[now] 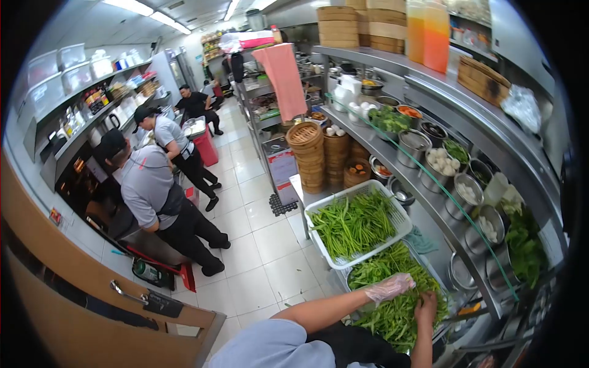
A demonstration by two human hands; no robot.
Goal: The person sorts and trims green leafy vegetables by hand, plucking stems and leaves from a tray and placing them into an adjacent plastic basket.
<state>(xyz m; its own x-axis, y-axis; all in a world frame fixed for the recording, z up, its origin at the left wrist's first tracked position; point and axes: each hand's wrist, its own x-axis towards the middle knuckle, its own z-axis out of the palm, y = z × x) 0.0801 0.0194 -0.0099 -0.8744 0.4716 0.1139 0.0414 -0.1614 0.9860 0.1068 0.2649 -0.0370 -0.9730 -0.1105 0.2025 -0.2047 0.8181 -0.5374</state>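
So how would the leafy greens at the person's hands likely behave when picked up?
The leafy greens would probably droop, since their thin leaves splay loosely over one another. A handful looks light for its bulk, being mostly leaf and slim stem. Strands may snag and drag neighbours along, as they cross in the heap.

Translucent glove (pixel 390 287): crinkled plastic. White rectangular basket (pixel 400 216): smooth plastic. Round tan steamers (pixel 308 161): matt wood. Long pink towel (pixel 282 80): matt cloth.
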